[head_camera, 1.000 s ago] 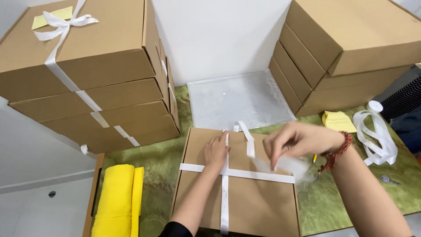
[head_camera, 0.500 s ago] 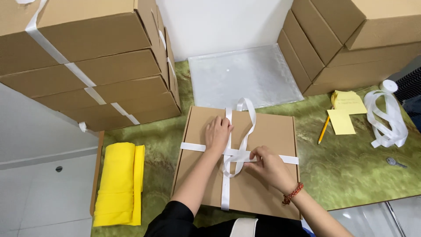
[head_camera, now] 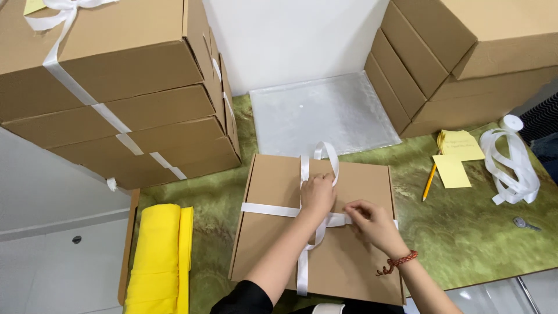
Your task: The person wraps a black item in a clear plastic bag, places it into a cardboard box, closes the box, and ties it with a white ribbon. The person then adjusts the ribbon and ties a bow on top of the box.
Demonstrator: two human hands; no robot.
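A flat brown cardboard box [head_camera: 273, 244] lies on the green table in front of me, crossed by a white ribbon [head_camera: 264, 210]. My left hand [head_camera: 317, 195] presses down on the ribbon crossing at the box's middle and holds a ribbon loop that arches up behind it. My right hand [head_camera: 372, 222], with a red bead bracelet at the wrist, pinches the ribbon just right of the crossing. One ribbon end trails down toward the box's near edge.
Stacks of brown boxes stand at the left [head_camera: 116, 87], one tied with white ribbon, and at the right [head_camera: 453, 52]. A clear plastic sheet [head_camera: 319, 113] lies behind the box. Yellow fabric [head_camera: 157, 261], yellow notes [head_camera: 456, 154], a pencil [head_camera: 429, 182] and a ribbon coil [head_camera: 514, 166] lie around.
My right hand came down from above the box's right side to the ribbon crossing and now pinches the ribbon there. The loop stays raised by my left hand.
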